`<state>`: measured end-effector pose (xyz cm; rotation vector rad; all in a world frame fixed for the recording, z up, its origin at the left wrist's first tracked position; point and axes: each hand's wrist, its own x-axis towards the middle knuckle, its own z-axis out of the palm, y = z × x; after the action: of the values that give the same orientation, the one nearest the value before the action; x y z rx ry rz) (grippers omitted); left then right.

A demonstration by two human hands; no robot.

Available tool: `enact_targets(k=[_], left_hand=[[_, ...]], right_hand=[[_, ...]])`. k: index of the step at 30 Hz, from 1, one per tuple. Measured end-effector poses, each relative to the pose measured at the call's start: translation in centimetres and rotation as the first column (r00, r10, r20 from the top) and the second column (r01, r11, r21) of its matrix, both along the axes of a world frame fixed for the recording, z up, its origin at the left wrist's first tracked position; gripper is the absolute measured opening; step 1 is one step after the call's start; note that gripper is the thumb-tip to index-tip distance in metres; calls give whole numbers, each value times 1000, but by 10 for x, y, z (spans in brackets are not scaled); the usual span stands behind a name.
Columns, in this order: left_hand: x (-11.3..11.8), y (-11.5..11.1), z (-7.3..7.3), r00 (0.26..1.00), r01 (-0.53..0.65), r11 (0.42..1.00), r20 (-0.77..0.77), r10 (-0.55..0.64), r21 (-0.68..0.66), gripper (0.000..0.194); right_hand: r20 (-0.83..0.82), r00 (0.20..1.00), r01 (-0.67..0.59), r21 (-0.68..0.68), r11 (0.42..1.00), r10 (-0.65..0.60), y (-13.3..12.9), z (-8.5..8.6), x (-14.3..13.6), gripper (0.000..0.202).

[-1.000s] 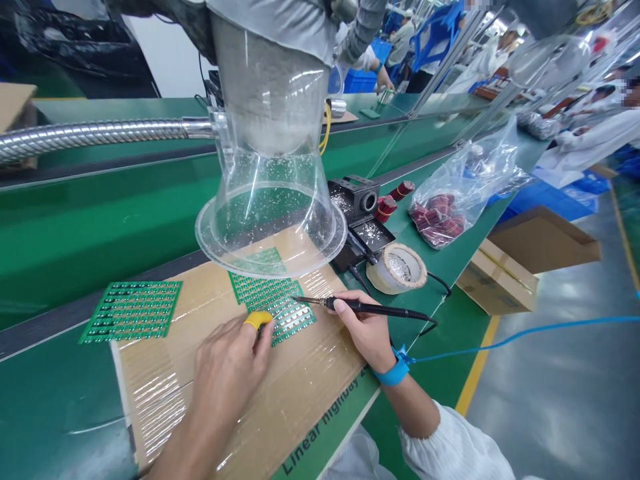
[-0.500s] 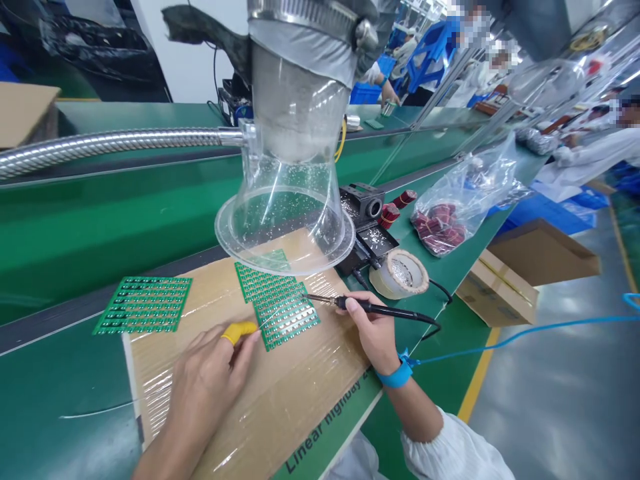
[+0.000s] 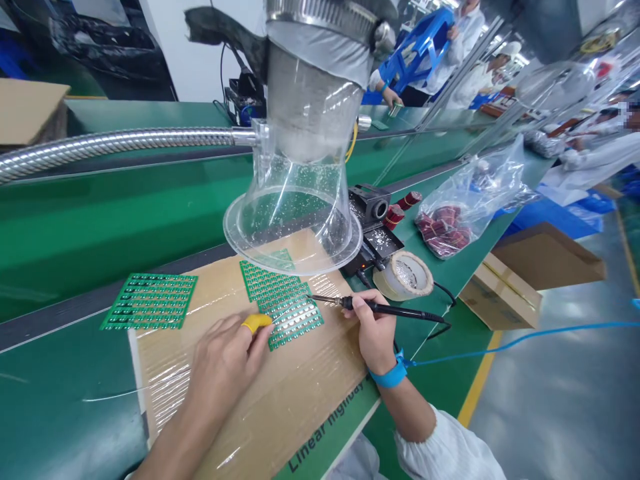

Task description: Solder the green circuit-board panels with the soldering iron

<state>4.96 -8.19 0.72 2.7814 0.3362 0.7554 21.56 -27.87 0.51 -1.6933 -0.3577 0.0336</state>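
My right hand point(image 3: 376, 327) grips a soldering iron point(image 3: 387, 308) like a pen. The iron's tip meets the upper edge of a green circuit board panel point(image 3: 293, 320) with rows of shiny pads. My left hand point(image 3: 230, 360), a yellow finger cot point(image 3: 257, 323) on one finger, pinches a thin solder wire point(image 3: 284, 316) that runs toward the iron's tip. Beneath this panel lies another green panel point(image 3: 260, 280), partly overlapped. Both rest on a film-wrapped cardboard sheet point(image 3: 300, 400). A third panel point(image 3: 150, 301) lies at the left, partly on the cardboard's edge.
A clear fume hood point(image 3: 295, 227) hangs over the boards, with a metal hose point(image 3: 125, 139) at its left. A soldering iron stand point(image 3: 370, 207), a round pot point(image 3: 404, 275) and a bag of red bundles point(image 3: 445, 227) stand right. A blue cord point(image 3: 500, 347) trails from my right wrist.
The view has shifted slightly. My left hand's fingertips are a little closer to the iron's tip, and the solder wire between them looks shorter. The right hand keeps nearly the same pose.
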Motion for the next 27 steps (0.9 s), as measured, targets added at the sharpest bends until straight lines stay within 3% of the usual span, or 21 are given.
enact_targets(k=[15,22,27], left_hand=[[13,-6,-1,997,-5,998,-81,11,69,34],[6,-7,3,1000,-5,1000,-16,6,26,26],[-2,-6,7,1000,16,1000,10,-16,-20,13]], right_hand=[[-26,999,-48,-50,998,47,3,4,-1,16],[-29,997,-78,-54,996,76,2,6,-2,16],[-46,999,-11,15,1000,11,0,2,-1,16]])
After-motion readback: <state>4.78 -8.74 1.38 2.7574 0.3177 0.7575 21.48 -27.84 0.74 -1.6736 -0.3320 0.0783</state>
